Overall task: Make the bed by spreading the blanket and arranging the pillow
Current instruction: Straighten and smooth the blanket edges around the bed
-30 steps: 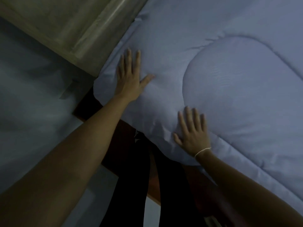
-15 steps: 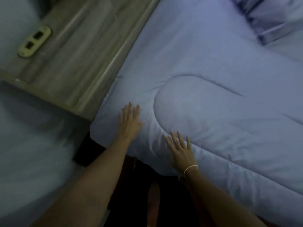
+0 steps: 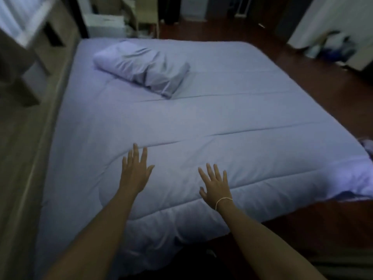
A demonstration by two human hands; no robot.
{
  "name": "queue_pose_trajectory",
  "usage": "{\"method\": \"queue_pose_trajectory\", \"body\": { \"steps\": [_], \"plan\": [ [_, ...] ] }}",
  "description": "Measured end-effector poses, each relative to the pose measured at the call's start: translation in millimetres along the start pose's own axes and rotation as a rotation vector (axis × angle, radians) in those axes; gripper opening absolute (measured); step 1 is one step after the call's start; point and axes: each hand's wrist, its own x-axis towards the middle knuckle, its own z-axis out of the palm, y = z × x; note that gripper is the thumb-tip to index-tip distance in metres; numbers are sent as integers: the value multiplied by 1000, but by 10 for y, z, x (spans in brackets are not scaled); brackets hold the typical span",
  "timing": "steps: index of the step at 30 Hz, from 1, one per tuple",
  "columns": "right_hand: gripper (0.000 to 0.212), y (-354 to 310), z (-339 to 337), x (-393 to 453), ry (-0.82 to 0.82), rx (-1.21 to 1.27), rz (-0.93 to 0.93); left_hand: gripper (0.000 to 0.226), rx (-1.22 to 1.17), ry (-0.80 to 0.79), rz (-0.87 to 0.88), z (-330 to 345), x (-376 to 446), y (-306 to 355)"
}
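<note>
Head view: one bed [image 3: 66,199], one blanket [image 3: 232,122], one pillow [image 3: 141,67], two hands. The pale blue quilted blanket, stitched in long seams, lies spread over the whole bed, its near edge draping at the foot. The soft, creased pillow sits askew near the bed's far left corner. The left hand [image 3: 135,170] and right hand [image 3: 216,186], a thin string bracelet [image 3: 223,200] at its wrist, lie flat near the bed's near edge, fingers straight and spread, holding nothing. Dark wooden floor [image 3: 333,102] borders the bed's right edge; a wood-grain panel [image 3: 22,154] runs along its left.
</note>
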Motion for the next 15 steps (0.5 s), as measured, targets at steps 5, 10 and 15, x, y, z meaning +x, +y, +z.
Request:
{"method": "queue_pose_trajectory", "body": {
  "steps": [5,10,15],
  "plan": [
    [74,656,-90,14,48,91,102,71,67,-17,147,81,230,769],
    [76,1499,22,-61,56,148,180,70,90,-56,180,356,357,1597],
    [75,2673,163,-201,41,161,218,69,66,-51,224,716,482,2716]
  ]
}}
